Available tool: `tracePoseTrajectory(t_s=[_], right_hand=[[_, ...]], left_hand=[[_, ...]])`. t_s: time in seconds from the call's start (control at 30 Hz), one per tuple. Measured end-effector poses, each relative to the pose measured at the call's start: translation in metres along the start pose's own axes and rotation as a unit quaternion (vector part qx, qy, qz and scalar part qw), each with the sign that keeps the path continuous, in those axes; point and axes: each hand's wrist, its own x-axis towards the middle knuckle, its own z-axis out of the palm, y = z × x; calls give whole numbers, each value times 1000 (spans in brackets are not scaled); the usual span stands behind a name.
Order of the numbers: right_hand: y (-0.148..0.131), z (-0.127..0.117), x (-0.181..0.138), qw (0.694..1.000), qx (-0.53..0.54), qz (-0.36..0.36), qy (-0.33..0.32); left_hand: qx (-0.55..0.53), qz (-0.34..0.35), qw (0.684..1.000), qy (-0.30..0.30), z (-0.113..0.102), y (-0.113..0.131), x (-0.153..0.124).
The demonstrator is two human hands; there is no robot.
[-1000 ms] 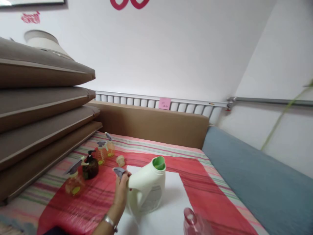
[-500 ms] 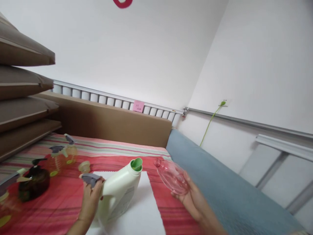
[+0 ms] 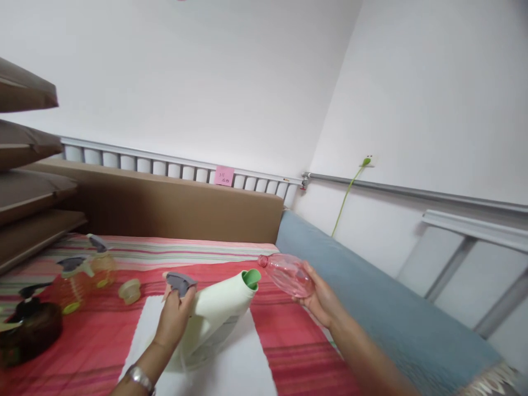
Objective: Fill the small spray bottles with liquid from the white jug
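Note:
My left hand (image 3: pixel 175 316) is closed around a grey spray trigger head (image 3: pixel 180 283), its thin tube hanging down, and also appears to grip the back of a large pale green detergent bottle (image 3: pixel 216 313). This bottle leans to the right, its green pouring spout (image 3: pixel 251 278) uncapped, above a white sheet (image 3: pixel 243 363). Whether its base touches the sheet is hard to see. My right hand (image 3: pixel 319 297) holds a clear pink bottle (image 3: pixel 286 275) by its bottom end, nearly lying flat. The pink neck points left, just above and right of the spout, apart from it.
On the red striped cloth (image 3: pixel 301 341), at left, are a dark pump bottle (image 3: pixel 39 330), clear spray bottles (image 3: pixel 72 289) and a small translucent cup-like piece (image 3: pixel 130 291). Stacked brown cushions (image 3: pixel 35 192) stand far left. A brown board (image 3: pixel 185 214) and a blue padded side (image 3: pixel 350 280) border the cloth.
The detergent bottle has tipped further right with my left hand. My right hand has raised the pink bottle and turned it flatter, its neck nearer the spout. The view has shifted slightly right.

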Motion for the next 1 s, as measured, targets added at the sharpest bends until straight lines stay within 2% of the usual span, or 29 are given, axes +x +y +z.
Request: tracePoseTrajectory(t_s=[0.13, 0.47, 1.0], right_hand=[[-3, -12, 7, 1000, -18, 0, 13], [-5, -40, 25, 997, -74, -16, 13], [-15, -31, 21, 991, -134, -16, 16]], left_hand=[[19, 0, 998, -53, 8, -2, 5], [24, 8, 998, -61, 12, -4, 9], [15, 18, 998, -61, 11, 0, 6]])
